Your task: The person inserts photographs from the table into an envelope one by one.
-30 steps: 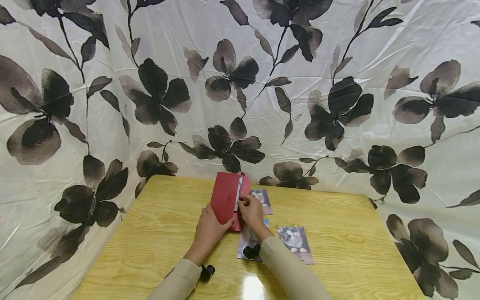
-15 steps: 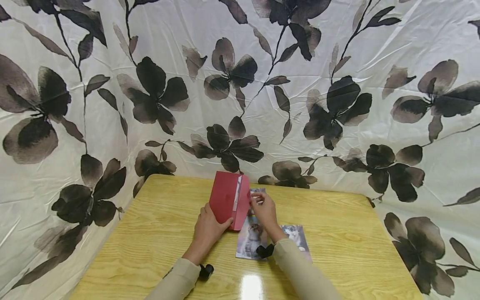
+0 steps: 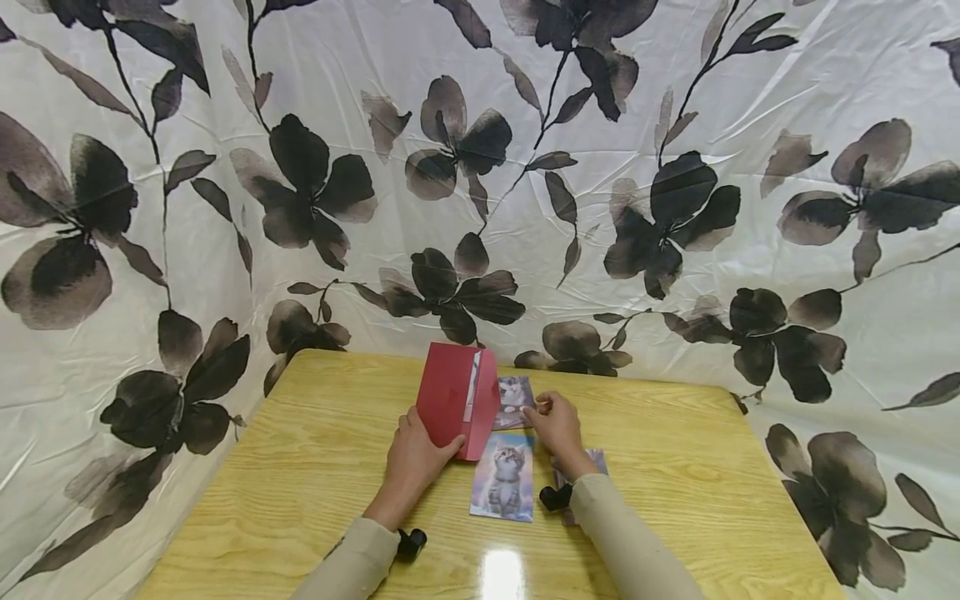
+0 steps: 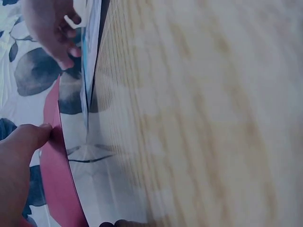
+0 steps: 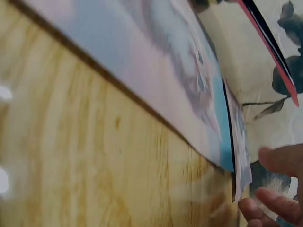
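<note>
My left hand (image 3: pixel 420 454) grips the lower end of a red envelope (image 3: pixel 442 387), thumb across its front. The envelope's flap stands open to the right, and a pale sheet (image 3: pixel 472 392) shows in its mouth. In the left wrist view the thumb presses on the red paper (image 4: pixel 57 175). My right hand (image 3: pixel 558 427) is at the right edge of the far cat picture card (image 3: pixel 514 394). The right wrist view shows its thumb and fingers apart, close to the edge of that card (image 5: pixel 241 142), nothing pinched between them.
A tabby kitten card (image 3: pixel 501 479) lies nearer, just below the envelope. Another picture card (image 3: pixel 597 460) is partly hidden under my right wrist. The wooden table (image 3: pixel 337 417) ends at a floral cloth backdrop (image 3: pixel 570 250) behind and at the sides.
My right hand has left the envelope's mouth and moved right to the far card's edge, uncovering the flap and the tabby kitten card. The left hand keeps its hold on the envelope.
</note>
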The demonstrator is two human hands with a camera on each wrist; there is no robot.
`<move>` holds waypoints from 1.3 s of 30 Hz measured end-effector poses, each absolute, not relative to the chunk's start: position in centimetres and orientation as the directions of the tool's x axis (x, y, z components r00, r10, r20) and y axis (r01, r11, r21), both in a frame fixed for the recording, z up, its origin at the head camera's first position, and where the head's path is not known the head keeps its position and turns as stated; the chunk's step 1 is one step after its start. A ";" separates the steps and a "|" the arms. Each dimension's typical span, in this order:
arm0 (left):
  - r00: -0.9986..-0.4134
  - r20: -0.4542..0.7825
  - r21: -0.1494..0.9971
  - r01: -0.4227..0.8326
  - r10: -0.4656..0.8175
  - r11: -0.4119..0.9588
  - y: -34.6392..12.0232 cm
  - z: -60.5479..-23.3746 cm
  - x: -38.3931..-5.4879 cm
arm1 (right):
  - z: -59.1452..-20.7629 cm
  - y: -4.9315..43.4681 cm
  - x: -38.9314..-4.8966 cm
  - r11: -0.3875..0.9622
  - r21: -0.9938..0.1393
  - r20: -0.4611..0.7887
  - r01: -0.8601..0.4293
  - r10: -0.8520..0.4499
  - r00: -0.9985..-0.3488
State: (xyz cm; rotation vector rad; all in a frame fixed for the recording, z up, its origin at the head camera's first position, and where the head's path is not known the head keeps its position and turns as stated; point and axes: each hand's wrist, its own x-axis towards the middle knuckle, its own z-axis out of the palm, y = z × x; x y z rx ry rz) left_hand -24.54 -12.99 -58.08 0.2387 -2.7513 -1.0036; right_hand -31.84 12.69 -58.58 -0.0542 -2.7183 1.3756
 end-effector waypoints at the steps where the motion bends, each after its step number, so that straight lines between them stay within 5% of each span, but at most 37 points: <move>1: -0.967 0.132 0.650 -0.081 -0.218 0.756 -12.9 -58.1 -24.6 | -58.7 12.8 -31.9 0.603 -0.798 0.057 -0.002 0.073 -0.996; 12: -0.968 0.125 0.669 -0.078 -0.216 0.739 -12.9 -57.8 -24.6 | -58.1 13.2 -32.2 0.665 -0.745 -0.046 0.048 0.021 -0.999; 39: -0.970 0.129 0.663 -0.069 -0.205 0.746 -13.1 -57.9 -24.5 | -58.0 12.3 -31.9 0.791 -0.612 0.029 0.019 0.047 -0.998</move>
